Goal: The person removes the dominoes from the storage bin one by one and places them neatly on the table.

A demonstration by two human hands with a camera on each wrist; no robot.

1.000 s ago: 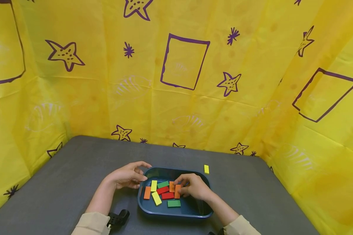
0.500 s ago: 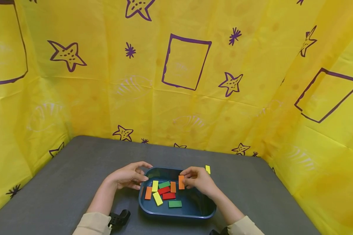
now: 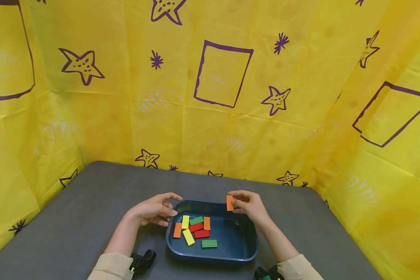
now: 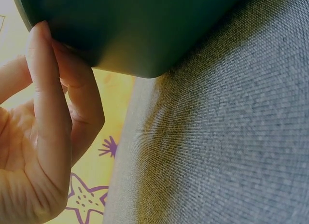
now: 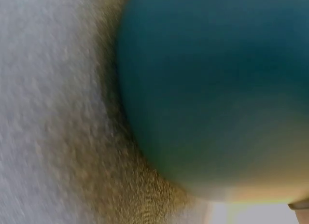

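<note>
In the head view, my right hand (image 3: 250,206) pinches an orange domino block (image 3: 230,203) between thumb and fingers, over the far rim of a dark blue plastic tub (image 3: 227,258). At the tub's far left corner, my left hand (image 3: 155,210) holds the rim with bent fingers. The left wrist view shows those fingertips (image 4: 42,31) against the tub's outer wall (image 4: 145,35). Left inside the tub lie orange blocks (image 3: 177,230), yellow blocks (image 3: 188,237), red blocks (image 3: 202,234) and green blocks (image 3: 209,243). The right wrist view shows mostly tub wall (image 5: 217,89); the block is out of that view.
The tub stands on a dark grey cloth-covered table (image 3: 126,182). Yellow curtains (image 3: 161,128) with purple drawings enclose its back and sides. Black straps with wrist cameras (image 3: 143,259) sit at both sleeves.
My right hand has lifted the orange block from the pile and carried it right and away to the far rim. It now covers the loose yellow block's place. My left hand stays put.
</note>
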